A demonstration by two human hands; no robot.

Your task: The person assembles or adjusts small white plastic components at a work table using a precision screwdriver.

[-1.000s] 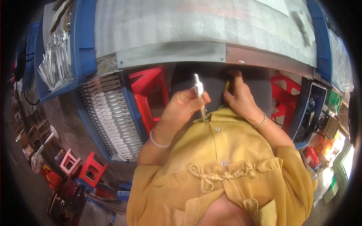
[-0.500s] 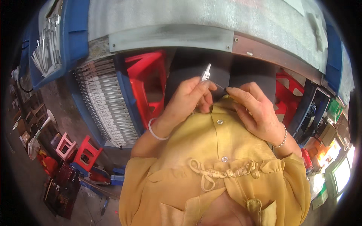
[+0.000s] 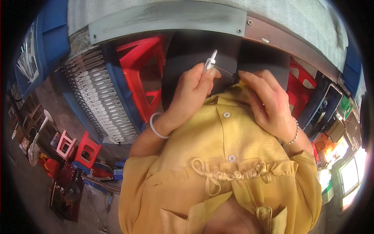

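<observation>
While the person looks straight down at their own lap, the left hand [image 3: 191, 93] is curled shut around a small white plastic clip-shaped piece [image 3: 210, 61], pinching it between thumb and fingers so its thin tip pokes up and away from the body. That little piece sits just above the collar of the yellow buttoned blouse [image 3: 222, 163], in front of the dark cloth [image 3: 194, 50] on the lap. The right hand [image 3: 269, 103] lies close by with its fingers loosely spread — it rests on the blouse near the collar and reaches toward the dark cloth, and it holds nothing that can be seen. It looks like the step in hand is getting the white piece ready and turned the right way. The next move would likely need both hands together — one to keep the piece steady, one to help at its tip. To the left, a blue crate [image 3: 117, 97] holds rows of flat white parts [image 3: 97, 101], beside a red plastic stool [image 3: 142, 74].
</observation>
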